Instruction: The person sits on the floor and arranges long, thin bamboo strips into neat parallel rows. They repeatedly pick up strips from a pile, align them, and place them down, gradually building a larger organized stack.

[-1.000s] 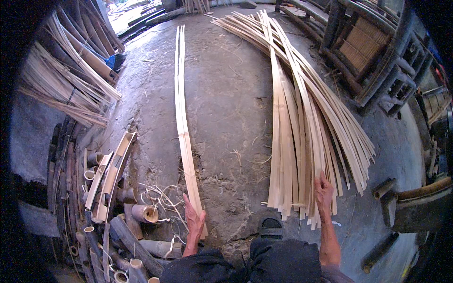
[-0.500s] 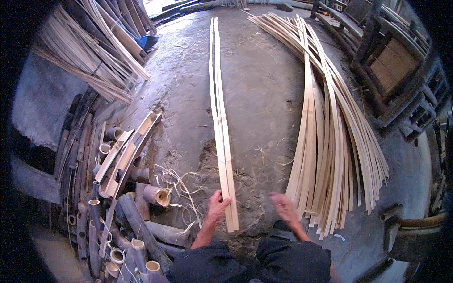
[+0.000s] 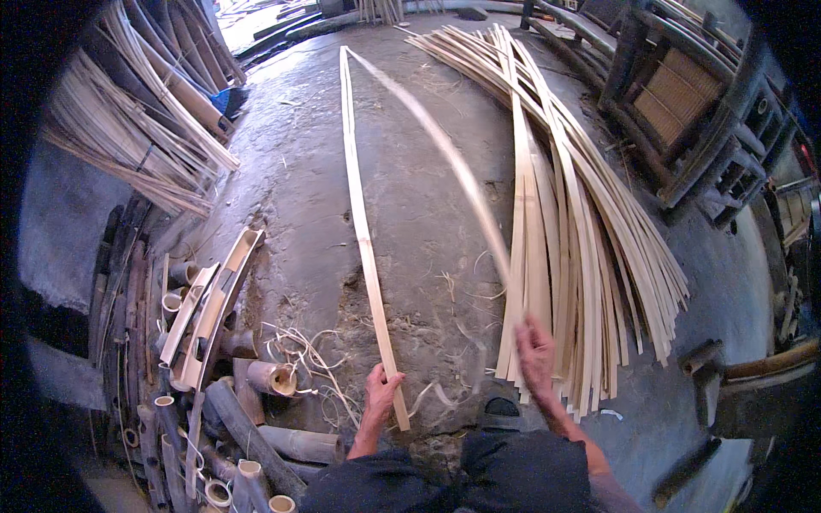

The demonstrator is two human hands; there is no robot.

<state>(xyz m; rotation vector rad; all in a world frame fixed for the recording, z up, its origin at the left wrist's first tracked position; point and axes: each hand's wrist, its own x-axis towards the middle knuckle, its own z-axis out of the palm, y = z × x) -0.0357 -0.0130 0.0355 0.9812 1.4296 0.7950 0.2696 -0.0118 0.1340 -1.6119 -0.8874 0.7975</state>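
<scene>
My left hand is closed on a long pale bamboo strip, gripping it just above its near end. The strip runs away from me along the floor. My right hand is closed at the near end of a second bamboo strip, which bows to the right and is smeared by motion. At their far ends the two strips meet. Just beyond and under my right hand lies a fanned pile of bamboo strips. A thin curled shaving, blurred, shows between my hands.
Cut bamboo tubes and split bamboo pieces lie to the left, beside tangled shavings. Bundled strips lean at the far left. A wood and bamboo chair stands far right, above the concrete floor.
The two strips lay side by side; now the right one has swung out rightward with my right hand. My left hand keeps the other strip. The whole view has shifted slightly.
</scene>
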